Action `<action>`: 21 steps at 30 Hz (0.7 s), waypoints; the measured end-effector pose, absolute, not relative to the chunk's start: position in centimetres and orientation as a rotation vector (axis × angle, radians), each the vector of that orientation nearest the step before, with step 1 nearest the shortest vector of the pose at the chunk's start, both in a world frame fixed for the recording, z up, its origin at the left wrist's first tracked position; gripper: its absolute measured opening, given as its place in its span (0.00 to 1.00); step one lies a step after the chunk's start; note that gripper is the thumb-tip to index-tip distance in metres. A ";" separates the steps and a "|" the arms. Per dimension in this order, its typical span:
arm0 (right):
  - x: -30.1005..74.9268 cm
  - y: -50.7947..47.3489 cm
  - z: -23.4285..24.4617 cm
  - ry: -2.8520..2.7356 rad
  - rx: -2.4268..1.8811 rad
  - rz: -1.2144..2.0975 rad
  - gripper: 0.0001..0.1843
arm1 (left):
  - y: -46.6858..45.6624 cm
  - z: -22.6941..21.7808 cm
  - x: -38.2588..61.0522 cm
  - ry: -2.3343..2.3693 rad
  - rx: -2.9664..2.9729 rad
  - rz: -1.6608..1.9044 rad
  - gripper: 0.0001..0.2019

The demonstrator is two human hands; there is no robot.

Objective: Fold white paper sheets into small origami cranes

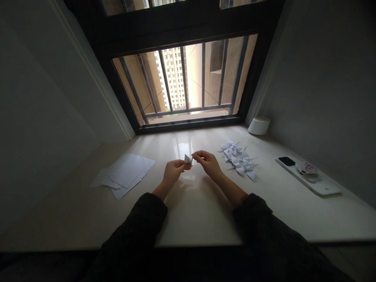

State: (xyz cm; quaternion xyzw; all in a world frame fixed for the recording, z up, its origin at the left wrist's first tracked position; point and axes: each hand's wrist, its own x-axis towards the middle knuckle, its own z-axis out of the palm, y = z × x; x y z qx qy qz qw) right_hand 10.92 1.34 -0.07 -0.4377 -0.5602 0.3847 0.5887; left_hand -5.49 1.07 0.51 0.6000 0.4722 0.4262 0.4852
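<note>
A small folded white paper crane (187, 158) is held up over the middle of the sill, between my two hands. My left hand (175, 169) pinches its lower part between thumb and fingers. The fingertips of my right hand (206, 160) are closed on a thin, narrow point at its right side. Just right of my right hand lies a cluster of several finished white paper cranes (238, 157). On the left is a loose stack of white paper sheets (129, 172). My fingers cover part of the folded paper.
The pale sill (196, 223) ends at a dark front edge. A phone (308, 176) with a round cartoon grip lies at the right. In the back right corner stands a white cylindrical object (259, 126). A dark-framed, barred window (188, 125) closes off the back, with walls on both sides.
</note>
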 end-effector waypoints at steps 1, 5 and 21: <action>10.9 1.2 0.1 -1.314 -1.028 0.897 0.13 | 1.1 0.5 -5.5 1.156 1.467 1.050 0.14; 10.9 0.7 0.5 -1.363 -1.098 0.870 0.14 | 1.1 0.4 -5.4 1.173 1.483 1.090 0.14; 10.5 0.1 0.6 -1.436 -1.161 0.531 0.09 | 1.1 0.3 -5.4 1.211 1.468 1.060 0.15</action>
